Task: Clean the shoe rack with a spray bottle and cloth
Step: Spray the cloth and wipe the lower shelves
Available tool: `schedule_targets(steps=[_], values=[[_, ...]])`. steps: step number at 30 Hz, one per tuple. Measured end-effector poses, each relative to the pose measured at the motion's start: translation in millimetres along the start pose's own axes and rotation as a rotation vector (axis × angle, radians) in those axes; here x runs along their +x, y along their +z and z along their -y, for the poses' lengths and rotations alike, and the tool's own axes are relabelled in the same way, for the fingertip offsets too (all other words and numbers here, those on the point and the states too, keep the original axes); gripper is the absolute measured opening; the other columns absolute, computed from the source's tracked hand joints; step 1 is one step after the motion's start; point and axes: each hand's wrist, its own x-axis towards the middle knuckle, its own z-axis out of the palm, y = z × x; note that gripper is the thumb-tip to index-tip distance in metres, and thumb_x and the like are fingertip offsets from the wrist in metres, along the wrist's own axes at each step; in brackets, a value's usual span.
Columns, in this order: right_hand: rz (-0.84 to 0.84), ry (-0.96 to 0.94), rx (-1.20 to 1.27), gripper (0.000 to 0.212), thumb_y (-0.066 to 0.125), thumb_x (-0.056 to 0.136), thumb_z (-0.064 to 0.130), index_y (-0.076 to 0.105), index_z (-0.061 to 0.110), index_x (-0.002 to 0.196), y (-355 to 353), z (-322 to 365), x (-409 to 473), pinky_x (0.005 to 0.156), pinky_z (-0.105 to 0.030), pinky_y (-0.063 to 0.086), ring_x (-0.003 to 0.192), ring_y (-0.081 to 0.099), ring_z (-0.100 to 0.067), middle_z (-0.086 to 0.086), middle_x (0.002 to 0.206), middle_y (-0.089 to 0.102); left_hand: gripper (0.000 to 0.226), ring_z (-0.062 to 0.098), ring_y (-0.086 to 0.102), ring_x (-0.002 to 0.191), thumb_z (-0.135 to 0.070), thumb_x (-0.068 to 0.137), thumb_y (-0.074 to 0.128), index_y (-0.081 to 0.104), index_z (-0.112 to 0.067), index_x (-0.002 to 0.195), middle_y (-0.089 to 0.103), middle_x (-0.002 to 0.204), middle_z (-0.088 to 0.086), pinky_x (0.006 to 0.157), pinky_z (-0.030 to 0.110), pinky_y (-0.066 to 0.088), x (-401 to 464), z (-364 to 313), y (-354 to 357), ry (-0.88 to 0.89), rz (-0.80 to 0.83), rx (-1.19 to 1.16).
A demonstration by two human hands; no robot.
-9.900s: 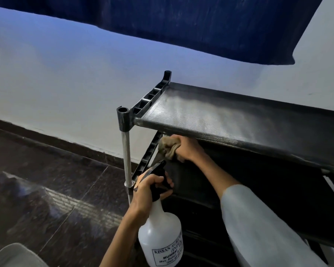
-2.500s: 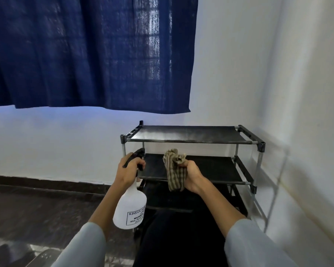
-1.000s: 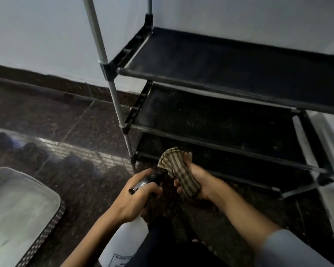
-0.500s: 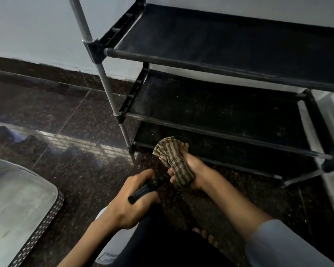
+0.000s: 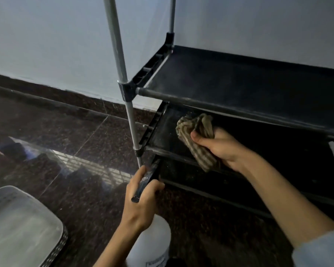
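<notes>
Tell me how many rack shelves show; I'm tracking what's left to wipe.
3: upper shelf, middle shelf under the cloth, bottom shelf near the floor. Any higher ones are out of frame.

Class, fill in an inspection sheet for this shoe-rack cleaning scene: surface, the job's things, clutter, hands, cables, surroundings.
Surface: dark speckled floor, glossy, with reflections.
Job's things: black rack with dusty-looking shelves; striped cloth at the lower shelf's front; white spray bottle low beside the rack's front left post.
Clutter: grey tray on the floor at left.
Hands: left hand grips the bottle's trigger head; right hand grips the cloth.
Cables: nothing seen.
Surroundings: pale wall with dark skirting behind the rack.
</notes>
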Motion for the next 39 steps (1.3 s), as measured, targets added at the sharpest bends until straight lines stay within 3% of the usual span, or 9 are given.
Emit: schedule_targets(steps=[3,7,11,14,18,24,29,35,39], values=[[-0.006,-0.146,-0.255,0.031,0.071,0.081,0.011,0.063,0.006,0.111,5,9,41,0.074,-0.005,0.045,0.083,0.061,0.003,0.004,0.1,0.066,0.082,0.006,0.053,0.116,-0.038,0.052,0.063,0.054,-0.013,0.129,0.056,0.132,0.011,0.087,0.016,0.045,20,1,6,-0.013,0.012,-0.117],[0.202,-0.261,-0.72,0.038,0.063,0.074,-0.011,0.066,0.027,0.076,34,-5,76,0.058,-0.015,0.04,0.059,0.052,0.009,0.017,0.069,0.059,0.047,0.007,0.062,0.078,-0.033,0.058,0.06,0.058,-0.016,0.102,0.068,0.079,0.0,0.072,0.026,0.047,34,-2,16,0.088,0.053,-0.112],[-0.16,-0.34,-0.992,0.037,0.057,0.081,0.003,0.069,0.026,0.108,31,-16,96,0.075,-0.028,0.047,0.099,0.063,-0.02,0.001,0.105,0.07,0.065,0.021,0.061,0.076,-0.038,0.053,0.056,0.052,-0.022,0.115,0.062,0.082,0.024,0.066,0.019,0.05,47,9,16,0.1,0.042,-0.144],[-0.263,-0.292,-0.969,0.036,0.059,0.08,0.005,0.069,0.021,0.11,26,-14,105,0.076,-0.028,0.051,0.097,0.065,-0.024,-0.005,0.104,0.07,0.067,0.022,0.06,0.076,-0.033,0.053,0.057,0.05,-0.021,0.118,0.059,0.081,0.025,0.066,0.018,0.05,50,14,18,0.098,0.062,-0.162],[0.156,-0.238,-0.774,0.021,0.072,0.075,0.016,0.074,0.022,0.095,41,-17,95,0.062,-0.019,0.045,0.076,0.065,-0.005,0.006,0.084,0.072,0.057,0.024,0.06,0.079,-0.016,0.06,0.055,0.051,-0.02,0.116,0.058,0.103,0.03,0.064,0.015,0.05,53,18,18,0.087,0.03,-0.184],[-0.278,-0.293,-0.849,0.023,0.064,0.074,0.009,0.073,0.019,0.093,46,-20,119,0.061,-0.025,0.045,0.084,0.067,-0.022,-0.004,0.087,0.072,0.048,0.028,0.063,0.082,-0.016,0.063,0.051,0.058,-0.024,0.11,0.058,0.103,0.033,0.067,0.019,0.052,55,21,15,0.065,-0.011,-0.161],[0.192,-0.187,-0.837,0.012,0.069,0.076,0.017,0.067,0.023,0.067,48,-8,104,0.054,-0.02,0.038,0.061,0.054,-0.005,0.008,0.061,0.059,0.045,0.031,0.061,0.096,-0.018,0.062,0.051,0.067,-0.035,0.101,0.064,0.101,0.021,0.074,0.026,0.05,57,21,11,0.044,-0.021,-0.176],[-0.347,-0.208,-0.838,0.007,0.066,0.074,0.018,0.063,0.016,0.068,51,-15,124,0.057,-0.025,0.039,0.079,0.065,-0.027,-0.003,0.071,0.063,0.055,0.02,0.065,0.078,-0.016,0.066,0.047,0.064,-0.025,0.117,0.067,0.08,0.022,0.071,0.02,0.051,54,24,10,0.036,-0.024,-0.141],[-0.092,-0.125,-0.813,0.009,0.068,0.073,0.016,0.071,0.008,0.077,55,-7,114,0.053,-0.022,0.039,0.074,0.065,-0.026,-0.01,0.069,0.066,0.058,0.021,0.061,0.076,-0.017,0.065,0.046,0.064,-0.028,0.118,0.064,0.075,0.021,0.069,0.017,0.05,53,22,9,0.025,-0.006,-0.142]])
